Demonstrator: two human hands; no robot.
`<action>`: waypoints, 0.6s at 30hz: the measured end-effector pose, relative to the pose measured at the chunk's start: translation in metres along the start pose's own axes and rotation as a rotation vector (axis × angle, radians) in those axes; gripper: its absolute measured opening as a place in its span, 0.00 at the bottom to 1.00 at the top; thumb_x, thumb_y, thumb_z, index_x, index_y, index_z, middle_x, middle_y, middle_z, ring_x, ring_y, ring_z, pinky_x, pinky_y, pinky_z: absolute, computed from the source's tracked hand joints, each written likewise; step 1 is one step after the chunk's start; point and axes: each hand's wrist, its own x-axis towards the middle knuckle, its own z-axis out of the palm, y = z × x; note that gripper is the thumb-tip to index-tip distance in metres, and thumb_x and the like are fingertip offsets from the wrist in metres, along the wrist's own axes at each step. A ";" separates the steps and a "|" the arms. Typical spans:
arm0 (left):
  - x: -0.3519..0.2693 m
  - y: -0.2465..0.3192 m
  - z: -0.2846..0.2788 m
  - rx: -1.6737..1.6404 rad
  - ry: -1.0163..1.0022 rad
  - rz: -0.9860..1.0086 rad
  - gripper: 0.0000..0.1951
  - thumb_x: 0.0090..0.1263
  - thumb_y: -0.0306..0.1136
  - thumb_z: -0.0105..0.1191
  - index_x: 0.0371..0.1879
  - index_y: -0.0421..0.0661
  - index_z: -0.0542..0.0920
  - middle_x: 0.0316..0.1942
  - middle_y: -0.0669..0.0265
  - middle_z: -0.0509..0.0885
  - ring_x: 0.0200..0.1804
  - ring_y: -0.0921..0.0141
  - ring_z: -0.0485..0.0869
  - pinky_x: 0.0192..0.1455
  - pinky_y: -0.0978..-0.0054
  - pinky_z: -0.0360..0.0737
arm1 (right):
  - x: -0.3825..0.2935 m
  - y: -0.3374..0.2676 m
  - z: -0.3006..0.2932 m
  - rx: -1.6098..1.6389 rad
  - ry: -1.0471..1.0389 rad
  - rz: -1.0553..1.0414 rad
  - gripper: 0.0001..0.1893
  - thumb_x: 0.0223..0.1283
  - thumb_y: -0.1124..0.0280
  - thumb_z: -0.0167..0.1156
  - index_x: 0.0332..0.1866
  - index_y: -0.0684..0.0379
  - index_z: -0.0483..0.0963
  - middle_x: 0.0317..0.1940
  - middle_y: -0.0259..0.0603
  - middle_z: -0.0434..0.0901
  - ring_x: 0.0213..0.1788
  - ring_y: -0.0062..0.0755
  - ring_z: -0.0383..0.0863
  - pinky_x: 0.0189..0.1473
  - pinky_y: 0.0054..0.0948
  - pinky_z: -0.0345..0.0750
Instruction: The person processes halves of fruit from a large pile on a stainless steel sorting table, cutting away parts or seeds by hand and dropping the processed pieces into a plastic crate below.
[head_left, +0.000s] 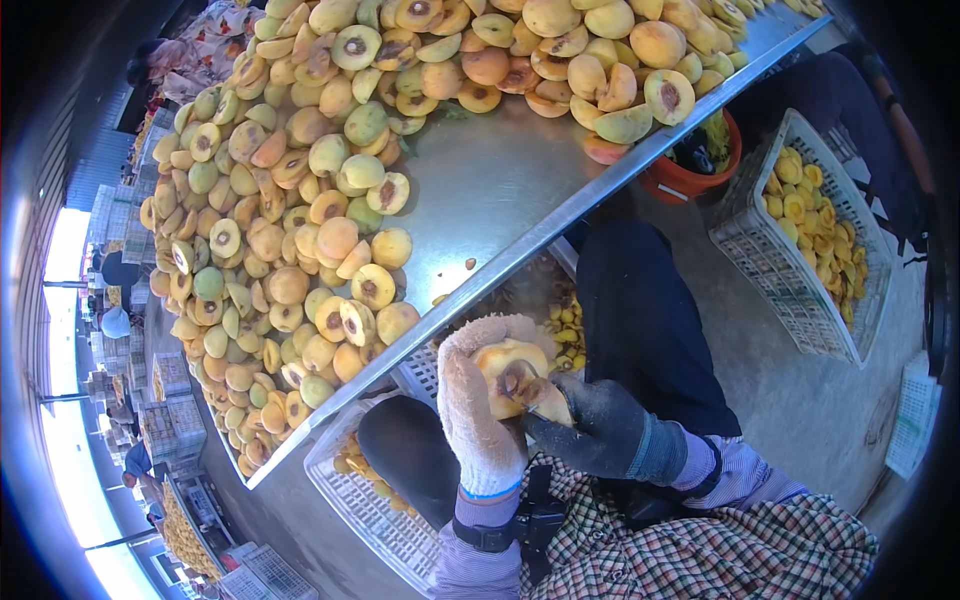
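Observation:
In front of my lap, my left hand (480, 420) wears a stained white knit glove and cups a yellow peach half (495, 364). The peach's brown stone cavity faces up toward me. My right hand (600, 427), in a dark coated glove, presses against the near side of the fruit. A cut piece of peach flesh (549, 401) shows by its thumb and fingers. Between fingers and fruit pokes the tip of a small metal tool (532, 409); the rest of it is hidden by the glove. Both hands are just below the table's raised metal rim (480, 289).
Halved peaches (300, 225) are heaped across the metal table (480, 172). Below my hands a crate (416, 371) holds peels or pieces. A white crate (360, 480) stands left of my knee. To the right are an orange bucket (686, 180) and a crate of peach pieces (787, 300), beside a seated person.

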 end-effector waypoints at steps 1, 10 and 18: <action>0.000 0.002 0.001 -0.002 -0.001 -0.002 0.28 0.74 0.56 0.41 0.47 0.37 0.74 0.42 0.52 0.80 0.40 0.61 0.82 0.44 0.66 0.81 | -0.002 0.000 0.001 0.078 -0.013 0.039 0.16 0.63 0.65 0.61 0.51 0.63 0.71 0.35 0.46 0.79 0.30 0.41 0.83 0.32 0.33 0.81; -0.001 0.015 0.010 -0.054 -0.026 -0.156 0.28 0.73 0.51 0.46 0.59 0.36 0.69 0.50 0.51 0.78 0.49 0.61 0.81 0.54 0.65 0.78 | 0.001 -0.008 -0.007 0.606 -0.018 0.372 0.15 0.65 0.67 0.59 0.51 0.65 0.70 0.35 0.46 0.79 0.35 0.36 0.84 0.37 0.31 0.80; -0.007 0.009 -0.025 -0.053 -0.093 -0.333 0.20 0.59 0.35 0.56 0.47 0.40 0.71 0.43 0.59 0.79 0.42 0.71 0.79 0.50 0.75 0.78 | -0.003 0.003 -0.008 0.264 0.117 0.132 0.16 0.63 0.69 0.61 0.54 0.58 0.73 0.38 0.48 0.79 0.32 0.40 0.83 0.31 0.32 0.81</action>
